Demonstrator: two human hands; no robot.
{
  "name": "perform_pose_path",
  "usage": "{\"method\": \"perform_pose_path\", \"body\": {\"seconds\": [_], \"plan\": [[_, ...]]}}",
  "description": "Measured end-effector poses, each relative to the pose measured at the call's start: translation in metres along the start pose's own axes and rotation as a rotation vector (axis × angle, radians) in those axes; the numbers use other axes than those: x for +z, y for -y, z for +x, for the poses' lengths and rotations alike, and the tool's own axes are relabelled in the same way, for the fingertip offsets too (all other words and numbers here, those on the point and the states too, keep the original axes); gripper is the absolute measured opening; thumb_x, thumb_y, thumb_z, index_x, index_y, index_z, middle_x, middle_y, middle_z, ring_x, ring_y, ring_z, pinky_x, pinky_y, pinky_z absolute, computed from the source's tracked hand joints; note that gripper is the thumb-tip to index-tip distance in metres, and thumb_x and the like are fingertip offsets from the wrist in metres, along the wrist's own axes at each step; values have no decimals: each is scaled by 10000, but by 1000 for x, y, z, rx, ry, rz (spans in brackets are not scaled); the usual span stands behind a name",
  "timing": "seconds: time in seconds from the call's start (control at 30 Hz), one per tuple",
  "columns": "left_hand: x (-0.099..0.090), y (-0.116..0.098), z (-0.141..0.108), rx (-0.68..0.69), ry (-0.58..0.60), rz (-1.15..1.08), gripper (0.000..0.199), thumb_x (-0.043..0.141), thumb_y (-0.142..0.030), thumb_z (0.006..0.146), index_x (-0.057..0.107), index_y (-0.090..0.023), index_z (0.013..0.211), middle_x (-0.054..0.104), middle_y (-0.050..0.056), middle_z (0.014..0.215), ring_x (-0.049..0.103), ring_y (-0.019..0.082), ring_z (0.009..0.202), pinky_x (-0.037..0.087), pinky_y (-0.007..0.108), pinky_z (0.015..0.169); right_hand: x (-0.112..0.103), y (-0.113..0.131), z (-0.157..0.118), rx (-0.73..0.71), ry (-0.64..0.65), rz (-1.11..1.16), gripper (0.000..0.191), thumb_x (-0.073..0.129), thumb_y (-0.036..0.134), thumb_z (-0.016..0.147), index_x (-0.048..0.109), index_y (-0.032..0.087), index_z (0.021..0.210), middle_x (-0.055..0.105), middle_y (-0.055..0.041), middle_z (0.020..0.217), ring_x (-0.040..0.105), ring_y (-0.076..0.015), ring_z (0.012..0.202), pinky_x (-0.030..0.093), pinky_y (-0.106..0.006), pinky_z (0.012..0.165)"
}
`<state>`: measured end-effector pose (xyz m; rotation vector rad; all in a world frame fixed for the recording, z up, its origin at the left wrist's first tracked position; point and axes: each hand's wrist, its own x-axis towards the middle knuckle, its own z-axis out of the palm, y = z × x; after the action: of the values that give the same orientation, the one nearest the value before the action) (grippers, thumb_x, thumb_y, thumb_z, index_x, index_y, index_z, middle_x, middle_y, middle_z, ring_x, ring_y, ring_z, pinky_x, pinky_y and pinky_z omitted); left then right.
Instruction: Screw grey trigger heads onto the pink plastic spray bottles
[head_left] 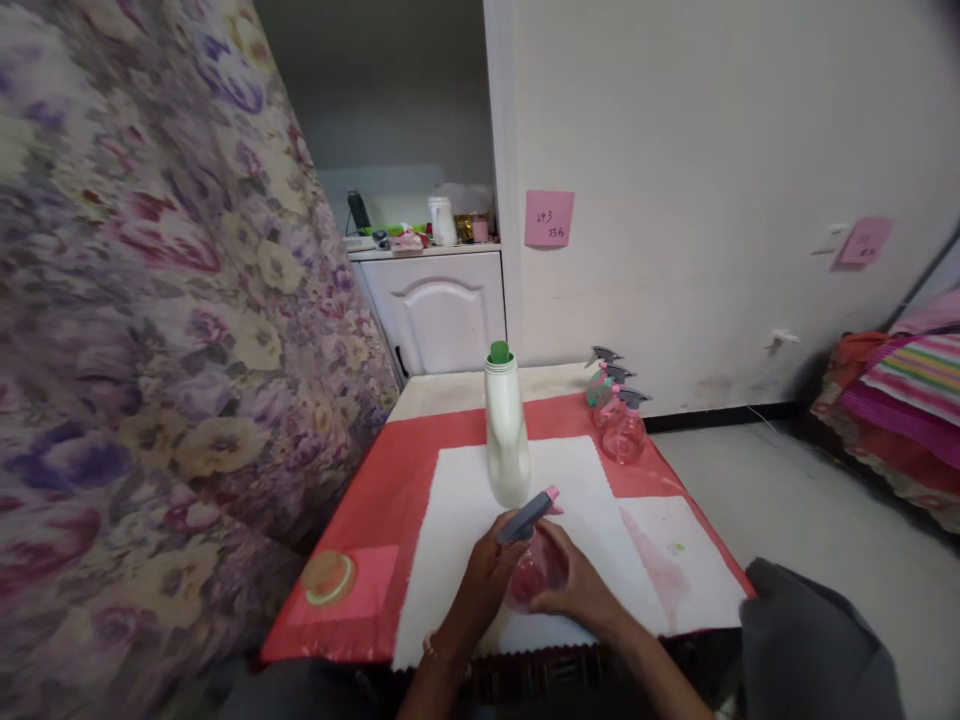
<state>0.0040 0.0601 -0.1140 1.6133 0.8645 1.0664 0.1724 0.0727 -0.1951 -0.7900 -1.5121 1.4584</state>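
Observation:
A pink see-through spray bottle (527, 580) with a grey and pink spray head stands or is held just above the white cloth, close to me. My right hand (574, 590) is closed around the bottle's body from the right. At the spray head and neck, my left hand (484, 570) has its fingers closed, partly hidden behind the grey top. Just beyond my hands stands a tall pale-green bottle (507, 430), upright, with a green piece in its mouth. Both hands rest over the white cloth (450, 540).
Several similar spray bottles (624, 438) stand in a row at the table's back right. A round lid-like thing (328, 578) lies on a pink paper (375, 575) at the left. A floral curtain (187, 350) borders the left side of the red-covered table (397, 465).

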Motion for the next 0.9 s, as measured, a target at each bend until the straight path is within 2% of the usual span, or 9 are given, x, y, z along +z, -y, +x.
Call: {"method": "perform_pose_path", "body": {"seconds": [0.1,0.17,0.23,0.33,0.4,0.47,0.57,0.67,0.9], "plan": [[0,5,-1,-1,-15,8,401,494,-315,922,557,-216,1306,638,80,1297,571,252,1179,403,430,1053,24,-13,-11,-93,-258,-129,962,867,289,535,394,254,1372,468,-90,1386,402,-288,1340,277,-451,1153],[0,5,-1,2,-22,7,396,484,-316,927,559,-217,1303,623,81,1320,562,253,1194,398,423,1056,28,-13,-12,-120,-313,-188,879,842,230,553,429,256,1328,522,-77,1311,463,-277,1280,323,-440,1124],[-1,2,-1,-11,-13,13,377,488,-311,925,579,-221,1280,630,74,1312,566,254,1188,402,415,1051,19,-5,-6,-94,-199,-152,838,838,221,558,461,252,1306,544,-66,1304,482,-272,1264,322,-436,1122],[-1,-4,-2,-21,17,10,359,494,-304,920,598,-226,1255,653,63,1274,575,252,1175,409,405,1044,-5,11,4,-23,63,-52,871,879,281,523,504,232,1307,567,-60,1331,481,-289,1280,310,-449,1129],[-1,-5,-2,-8,19,0,352,483,-299,925,601,-224,1249,653,64,1271,572,249,1179,411,399,1042,-15,16,6,1,149,-34,872,890,317,517,526,215,1303,589,-67,1322,493,-300,1279,328,-461,1119],[0,-4,-3,2,-11,3,342,483,-293,926,605,-222,1237,651,66,1271,576,246,1171,414,397,1038,-14,12,4,0,137,-21,892,884,347,533,504,215,1329,561,-79,1365,465,-302,1311,311,-468,1130],[1,1,-4,-3,-55,22,344,497,-293,918,602,-220,1237,662,67,1255,588,245,1144,421,398,1028,1,-3,-4,-45,-31,1,967,889,362,523,438,240,1369,492,-96,1436,412,-297,1355,276,-469,1152],[1,3,-4,2,-52,18,350,495,-290,916,599,-224,1243,664,64,1260,593,243,1131,430,394,1016,9,-14,-6,-65,-131,-3,920,897,347,512,474,247,1323,548,-99,1377,467,-304,1309,304,-477,1136],[-5,-5,-1,3,30,-16,338,511,-301,916,612,-230,1231,685,55,1219,607,247,1123,444,389,998,-16,-3,11,-11,155,127,925,923,406,433,556,229,1263,610,-68,1303,494,-312,1288,302,-475,1134]]}}
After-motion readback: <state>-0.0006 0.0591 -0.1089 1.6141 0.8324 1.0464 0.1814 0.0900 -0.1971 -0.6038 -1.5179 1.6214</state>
